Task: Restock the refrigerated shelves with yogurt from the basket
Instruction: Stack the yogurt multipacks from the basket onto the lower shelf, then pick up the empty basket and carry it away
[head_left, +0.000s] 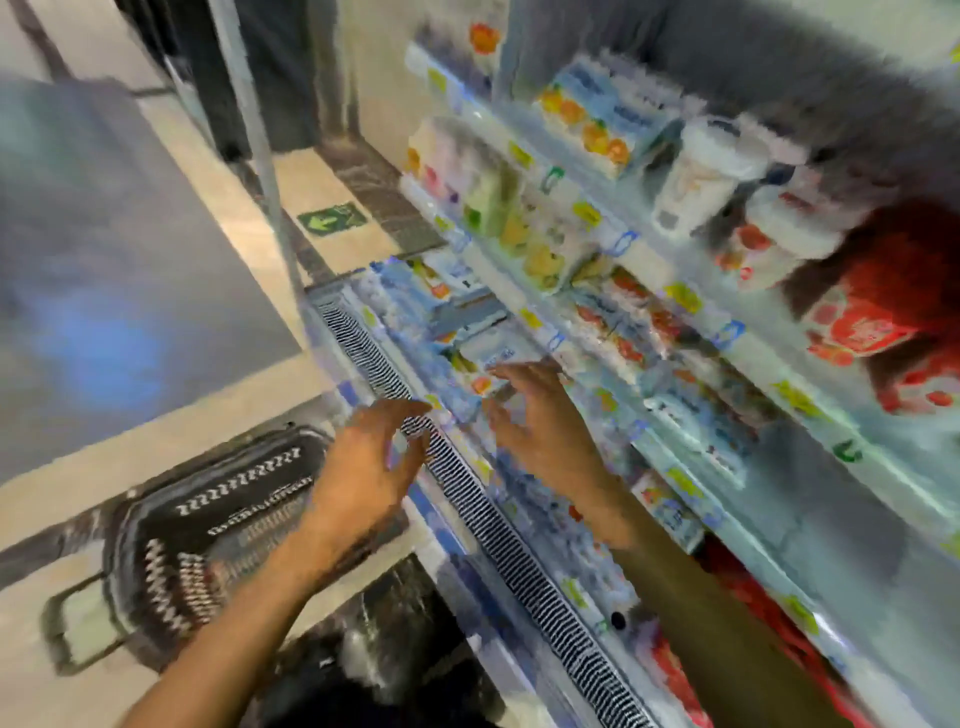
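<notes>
The picture is blurred by motion. A dark mesh basket (208, 525) lies on the floor at the lower left; its contents cannot be made out. My left hand (371, 462) hovers over the cooler's front grille (498, 525) with fingers spread, holding nothing. My right hand (540, 415) reaches with loosely spread fingers to a blue-and-white yogurt pack (483, 364) on the low shelf, and its fingertips are at the pack's edge. Whether they touch it is unclear.
The open refrigerated shelves (675, 291) fill the right side, stocked with yogurt multipacks, white tubs (701, 171) and red packs (883, 322). Tiled floor with a green arrow sign (332, 219) runs at the left. A grey panel (104, 260) stands at far left.
</notes>
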